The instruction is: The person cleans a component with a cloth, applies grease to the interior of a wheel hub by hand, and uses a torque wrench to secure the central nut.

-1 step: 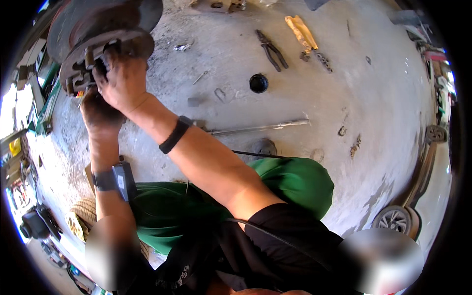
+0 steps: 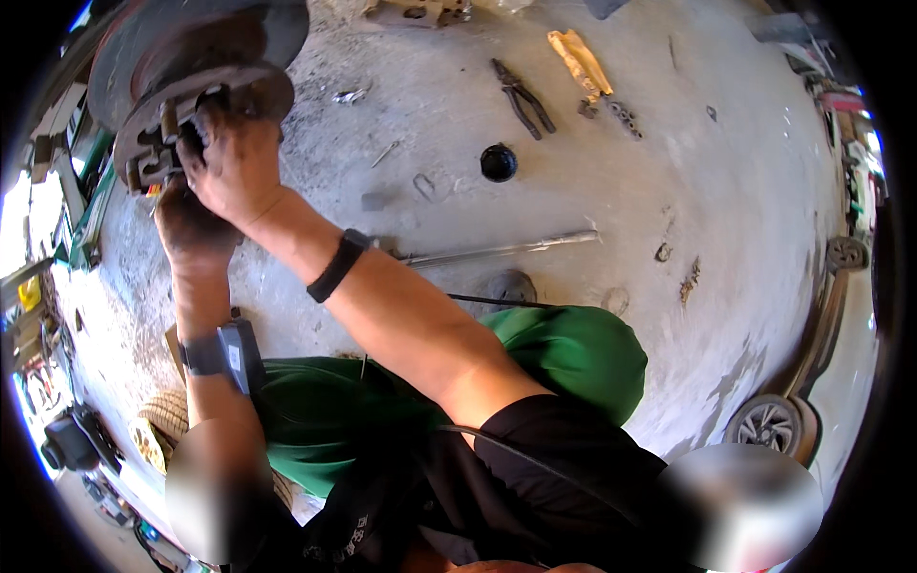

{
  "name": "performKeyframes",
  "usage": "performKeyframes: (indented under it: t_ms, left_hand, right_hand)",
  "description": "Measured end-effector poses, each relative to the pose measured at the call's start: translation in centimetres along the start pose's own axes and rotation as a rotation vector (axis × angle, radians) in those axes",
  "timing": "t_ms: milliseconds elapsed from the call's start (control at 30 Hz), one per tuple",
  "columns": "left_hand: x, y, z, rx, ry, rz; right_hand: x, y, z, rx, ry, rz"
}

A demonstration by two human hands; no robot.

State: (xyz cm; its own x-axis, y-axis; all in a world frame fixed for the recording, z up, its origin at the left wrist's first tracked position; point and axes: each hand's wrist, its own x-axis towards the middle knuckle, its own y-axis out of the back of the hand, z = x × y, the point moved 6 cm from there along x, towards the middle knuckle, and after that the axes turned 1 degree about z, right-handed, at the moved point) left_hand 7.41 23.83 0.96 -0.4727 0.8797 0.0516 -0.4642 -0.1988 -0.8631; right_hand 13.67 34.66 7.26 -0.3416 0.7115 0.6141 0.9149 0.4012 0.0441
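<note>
A rusty brake disc (image 2: 272,91) hangs at the upper left, under a dark wheel arch. Bolted parts of a brake caliper bracket (image 2: 153,158) show at its near side. My right hand (image 2: 234,167) reaches over the bracket, its blackened fingers curled round the metal. Just below it, my left hand (image 2: 196,220), dark with grease, is closed against the bracket's lower side. Its fingertips and anything in them are hidden behind the right hand and the metal.
On the concrete floor lie black-handled pliers (image 2: 522,98), a yellow wrapper (image 2: 579,65), a small black cup (image 2: 499,162) and a long metal bar (image 2: 506,249). My green-trousered knee (image 2: 583,363) is bent nearby. A car wheel (image 2: 764,427) stands at the right.
The whole view has shifted very slightly. Both hands stay at the brake bracket in nearly the same pose.
</note>
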Motion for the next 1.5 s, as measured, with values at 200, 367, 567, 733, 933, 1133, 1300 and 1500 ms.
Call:
performKeyframes:
  t_ms: [200, 367, 567, 733, 933, 1133, 1300, 1500]
  left_hand:
    - [0.0, 0.4, -0.3, 0.061, -0.007, 0.153]
    - [-0.3, 1.4, -0.1, 0.059, -0.038, 0.2]
    - [-0.7, 0.5, 0.2, 0.178, -0.078, 0.145]
    - [-0.2, 0.2, -0.7, 0.057, -0.132, 0.499]
    - [-0.1, -1.9, -1.0, 0.041, -0.045, 0.693]
    - [0.0, -2.5, -1.1, 0.03, -0.038, 0.634]
    - [0.6, -1.6, -1.6, 0.013, -0.071, 0.668]
    - [0.3, -2.7, -1.8, -0.005, -0.061, 0.703]
  right_hand:
    - [-0.6, 0.2, 0.4, 0.065, -0.127, 0.094]
    - [-0.2, 1.0, -0.6, 0.01, -0.055, 0.19]
    - [-0.7, 0.2, -1.1, -0.058, 0.082, 0.167]
    - [-0.8, -0.2, -0.5, -0.132, 0.119, 0.175]
    - [1.0, -0.4, 0.6, 0.03, -0.047, -0.074]
    - [0.5, -0.7, 0.8, 0.282, -0.328, -0.102]
    - [-1.3, -0.7, 1.2, 0.679, -0.854, -0.059]
    - [0.6, 0.1, 0.3, 0.576, -0.521, -0.042]
